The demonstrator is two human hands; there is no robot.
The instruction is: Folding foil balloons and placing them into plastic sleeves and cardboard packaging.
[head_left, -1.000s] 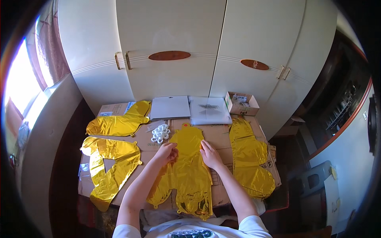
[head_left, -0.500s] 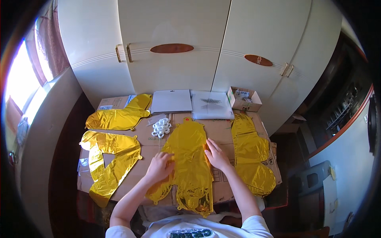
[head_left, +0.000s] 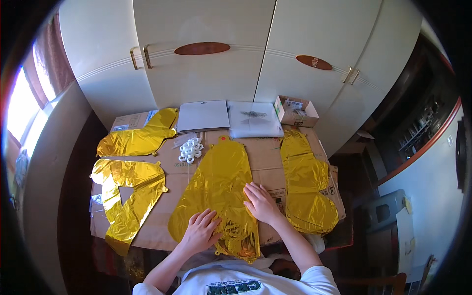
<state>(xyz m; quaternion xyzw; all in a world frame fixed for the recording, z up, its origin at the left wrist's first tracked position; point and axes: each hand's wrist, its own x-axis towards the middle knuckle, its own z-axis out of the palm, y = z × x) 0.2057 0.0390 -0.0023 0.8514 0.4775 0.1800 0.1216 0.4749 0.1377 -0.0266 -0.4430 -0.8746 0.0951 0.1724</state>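
A flat gold foil balloon [head_left: 223,169] lies before me at the middle of the cardboard-covered table, its narrow end pointing away and its near end crinkled. On its lower left part rests my left hand [head_left: 201,230], fingers stretched out and palm down. My right hand [head_left: 261,201] lies along the balloon's right edge, fingers also extended. Neither hand grips anything. To the left are two more flat foil balloons, an angular one with a hole [head_left: 140,189] and a bent one [head_left: 137,143] behind it. Another foil balloon [head_left: 306,184] lies at the right.
White rings [head_left: 191,149] sit in a small heap behind the middle balloon. At the back are a grey-white flat pack [head_left: 203,117], a stack of clear plastic sleeves [head_left: 254,119] and a small open carton [head_left: 297,112]. Pale cabinets [head_left: 206,73] stand behind the table.
Both hands have moved nearer to me, the left one also onto the balloon. The balloon's left side, folded under before, now spreads out flat. The view has shifted slightly.
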